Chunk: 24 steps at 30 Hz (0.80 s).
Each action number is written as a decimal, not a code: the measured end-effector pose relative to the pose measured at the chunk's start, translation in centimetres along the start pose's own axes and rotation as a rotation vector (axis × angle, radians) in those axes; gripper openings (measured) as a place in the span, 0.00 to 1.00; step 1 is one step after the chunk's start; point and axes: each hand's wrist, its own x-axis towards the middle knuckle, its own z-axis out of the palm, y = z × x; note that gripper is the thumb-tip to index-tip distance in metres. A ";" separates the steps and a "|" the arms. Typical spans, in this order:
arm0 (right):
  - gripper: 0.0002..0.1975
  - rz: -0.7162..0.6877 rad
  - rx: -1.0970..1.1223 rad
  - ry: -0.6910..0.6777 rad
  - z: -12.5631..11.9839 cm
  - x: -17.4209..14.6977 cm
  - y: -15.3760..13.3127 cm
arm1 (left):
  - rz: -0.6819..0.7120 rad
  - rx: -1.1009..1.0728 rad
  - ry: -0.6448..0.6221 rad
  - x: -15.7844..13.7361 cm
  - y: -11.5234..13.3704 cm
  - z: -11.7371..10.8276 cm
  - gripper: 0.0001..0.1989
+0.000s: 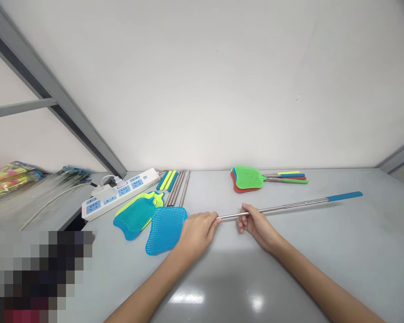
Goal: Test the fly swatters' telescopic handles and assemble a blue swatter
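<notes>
A blue fly swatter (166,229) with a long metal telescopic rod lies across both my hands, its perforated head to the left and its blue grip (345,196) far to the right. My left hand (199,231) is closed round the neck where head and rod meet, hiding that joint. Farther right along the rod, my right hand (254,224) pinches it between thumb and fingers. Just left of the held swatter are loose blue and yellow swatter heads (134,217). Behind them lie metal rods (179,188) and blue and yellow grips (168,180).
A white power strip (121,194) with plugs lies at the left. Swatters with green, red and blue heads (249,178) are stacked near the wall. Plastic-wrapped packages (16,179) lie beyond the grey frame post (84,130). A pixelated area covers the lower left.
</notes>
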 end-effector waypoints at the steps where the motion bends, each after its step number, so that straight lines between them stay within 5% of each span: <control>1: 0.17 -0.002 -0.001 0.000 0.0 0.0 0.0 | 0.002 0.001 0.006 0.0 0.0 0.0 0.16; 24: 0.15 0.006 -0.002 0.008 0.0 -0.3 -0.2 | 0.018 0.013 0.068 0.0 -0.1 0.5 0.17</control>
